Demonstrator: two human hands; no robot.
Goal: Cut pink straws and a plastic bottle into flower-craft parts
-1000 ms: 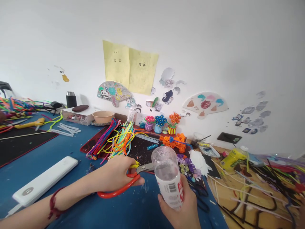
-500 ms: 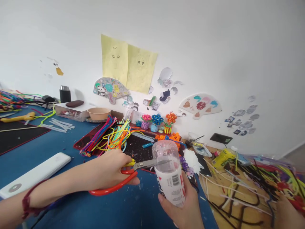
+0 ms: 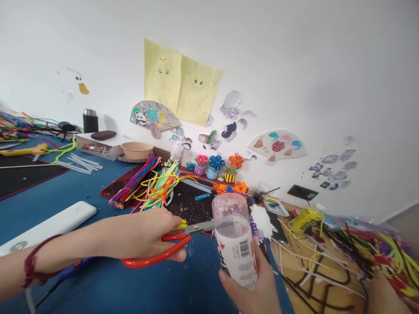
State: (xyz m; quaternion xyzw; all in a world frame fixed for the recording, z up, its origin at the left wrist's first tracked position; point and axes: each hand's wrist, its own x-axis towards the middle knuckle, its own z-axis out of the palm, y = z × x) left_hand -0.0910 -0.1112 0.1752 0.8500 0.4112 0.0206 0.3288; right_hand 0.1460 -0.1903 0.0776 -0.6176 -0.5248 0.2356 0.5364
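Note:
My left hand [image 3: 144, 237] is closed round the red handles of a pair of scissors [image 3: 173, 244]. The metal blades reach right and meet the wall of a clear plastic bottle [image 3: 234, 237], just above its white label. The bottle stands bottom-up, domed base on top. My right hand [image 3: 253, 285] grips it from below, fingers wrapped round the labelled part. Both hands hover over the blue table top [image 3: 131, 288]. A dark red cord circles my left wrist.
A pile of coloured pipe cleaners [image 3: 153, 185] lies on a black mat behind the hands. A white flat case [image 3: 49, 226] lies left, small pipe-cleaner flower pots [image 3: 216, 168] stand by the wall. Another person's hand [image 3: 384, 294] and tangled wires are at right.
The scissors have swung from beside the bottle to its wall, and their blades now lie against it. The bottle has stayed in my right hand. The view has shifted slightly.

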